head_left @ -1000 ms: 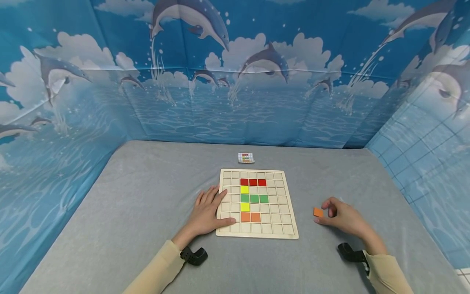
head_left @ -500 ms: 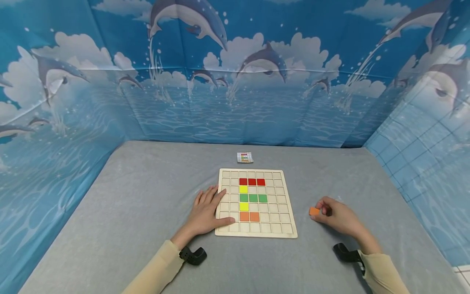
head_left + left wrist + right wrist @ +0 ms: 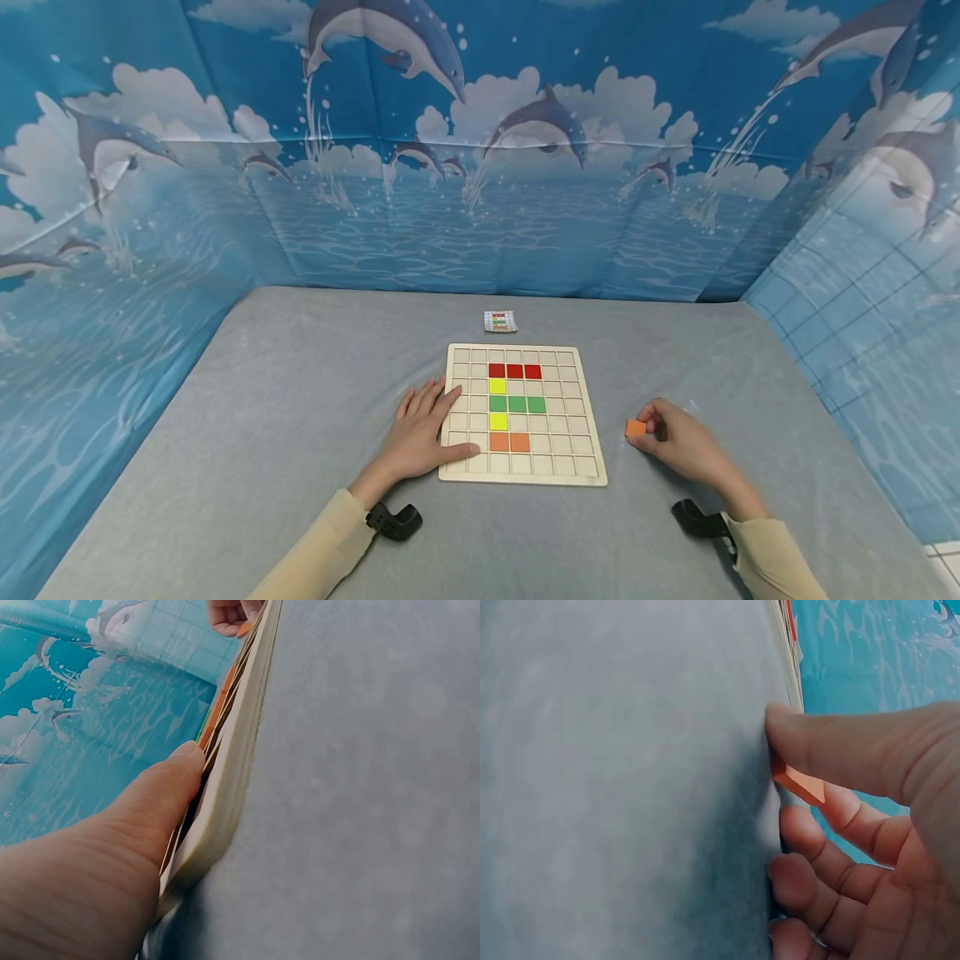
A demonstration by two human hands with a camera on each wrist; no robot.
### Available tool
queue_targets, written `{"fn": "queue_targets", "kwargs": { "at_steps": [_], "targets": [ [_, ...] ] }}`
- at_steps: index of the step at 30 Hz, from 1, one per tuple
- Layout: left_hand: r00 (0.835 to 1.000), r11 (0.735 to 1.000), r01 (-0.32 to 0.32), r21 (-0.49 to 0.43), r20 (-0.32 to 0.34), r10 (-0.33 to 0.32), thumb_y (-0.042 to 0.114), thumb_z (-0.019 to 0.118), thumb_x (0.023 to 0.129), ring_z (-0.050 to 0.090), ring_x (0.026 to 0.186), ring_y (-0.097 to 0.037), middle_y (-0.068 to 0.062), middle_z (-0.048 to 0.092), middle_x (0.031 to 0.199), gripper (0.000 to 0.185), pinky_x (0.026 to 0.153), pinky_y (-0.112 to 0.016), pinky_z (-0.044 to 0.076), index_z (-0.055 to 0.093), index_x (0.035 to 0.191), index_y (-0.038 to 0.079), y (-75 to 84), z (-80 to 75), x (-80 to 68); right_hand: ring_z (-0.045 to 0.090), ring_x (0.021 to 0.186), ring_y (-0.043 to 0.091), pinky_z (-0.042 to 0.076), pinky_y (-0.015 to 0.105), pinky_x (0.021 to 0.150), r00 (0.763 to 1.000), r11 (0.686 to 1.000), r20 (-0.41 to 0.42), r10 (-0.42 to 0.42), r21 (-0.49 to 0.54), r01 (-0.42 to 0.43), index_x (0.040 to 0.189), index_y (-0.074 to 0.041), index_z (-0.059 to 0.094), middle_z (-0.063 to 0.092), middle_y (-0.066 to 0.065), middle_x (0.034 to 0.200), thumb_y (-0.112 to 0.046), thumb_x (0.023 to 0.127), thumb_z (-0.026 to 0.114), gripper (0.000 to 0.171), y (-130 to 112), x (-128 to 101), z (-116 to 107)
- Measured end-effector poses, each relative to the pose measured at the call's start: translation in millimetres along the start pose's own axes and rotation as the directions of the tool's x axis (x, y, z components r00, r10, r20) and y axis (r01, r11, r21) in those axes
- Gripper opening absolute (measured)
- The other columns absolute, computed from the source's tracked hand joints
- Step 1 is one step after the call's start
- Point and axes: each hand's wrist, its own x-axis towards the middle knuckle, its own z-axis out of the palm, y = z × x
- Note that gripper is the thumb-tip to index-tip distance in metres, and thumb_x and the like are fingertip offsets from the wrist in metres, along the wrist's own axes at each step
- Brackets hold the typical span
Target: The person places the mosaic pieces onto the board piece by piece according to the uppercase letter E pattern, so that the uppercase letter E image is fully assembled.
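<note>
My left hand (image 3: 420,432) rests on the left edge of a wooden grid board (image 3: 577,417), fingers straight and spread, the thumb lying over its lower left squares. To the right of the board, my right hand (image 3: 682,444) pinches an orange square tile (image 3: 635,427) between thumb and fingers, low over the table. In the right wrist view the tile (image 3: 802,784) shows under the thumb, partly hidden by it. Set in the board are red tiles (image 3: 514,372), yellow tiles (image 3: 498,422), green tiles (image 3: 517,405) and two orange tiles (image 3: 509,442).
A small card (image 3: 500,322) printed with a coloured grid lies just behind the board. Grey cloth (image 3: 315,375) covers the table. A blue dolphin curtain (image 3: 480,233) hangs at the back and both sides.
My right hand has taken hold of the orange tile and moved it slightly left, toward the board. The left hand stays in place on the board.
</note>
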Motion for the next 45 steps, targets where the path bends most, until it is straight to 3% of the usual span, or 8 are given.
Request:
{"fn": "queue_targets", "kwargs": {
  "at_steps": [16,25,30,38,45],
  "targets": [
    [1.000,1.000,-0.004,-0.008,0.008,0.004,0.067,0.059,0.079,0.008,0.142,-0.026,-0.011,0.017,0.156,0.093,0.110,-0.048,0.001,0.029,0.151,0.015,1.6,-1.4,-0.4,0.048,0.057,0.009,0.039,0.025,0.050,0.991,0.990,-0.077,-0.109,0.082,0.115,0.092,-0.010,0.056,0.055,-0.003,0.072,-0.007,0.086,0.070,0.016,-13,0,12],
    [1.000,1.000,0.002,-0.012,0.004,-0.001,0.068,0.059,0.079,0.006,0.143,-0.024,-0.010,0.016,0.156,0.094,0.110,-0.048,0.001,0.029,0.151,0.016,0.1,-0.6,0.9,0.053,0.063,0.010,0.046,0.024,0.053,0.977,0.946,-0.011,-0.213,0.248,0.209,0.094,-0.009,0.058,0.058,-0.002,0.076,0.000,0.085,0.069,0.016,-57,3,31],
    [1.000,1.000,0.003,-0.014,0.005,-0.003,0.068,0.059,0.079,0.006,0.143,-0.024,-0.010,0.016,0.156,0.094,0.110,-0.048,0.001,0.029,0.151,0.016,0.2,-0.7,0.6,0.052,0.063,0.009,0.045,0.024,0.054,0.960,0.926,0.017,-0.278,0.271,0.263,0.091,-0.012,0.059,0.057,-0.005,0.074,-0.002,0.084,0.071,0.017,-74,8,39],
    [1.000,1.000,-0.006,-0.012,0.011,0.006,0.069,0.058,0.079,0.006,0.143,-0.024,-0.010,0.016,0.156,0.094,0.110,-0.048,0.001,0.028,0.151,0.016,1.0,0.0,1.7,0.053,0.064,0.007,0.046,0.023,0.056,0.922,0.888,0.041,-0.386,0.285,0.360,0.086,-0.011,0.061,0.058,-0.008,0.074,-0.001,0.083,0.072,0.015,-83,16,53],
    [1.000,1.000,-0.003,-0.010,0.002,0.003,0.067,0.060,0.079,0.006,0.143,-0.025,-0.010,0.015,0.156,0.094,0.110,-0.048,0.000,0.027,0.151,0.017,-0.9,0.0,0.8,0.050,0.063,0.008,0.043,0.023,0.055,0.933,0.895,0.040,-0.358,0.298,0.331,0.085,-0.012,0.062,0.056,-0.008,0.073,-0.003,0.084,0.072,0.013,-85,20,58]
  ]
}}
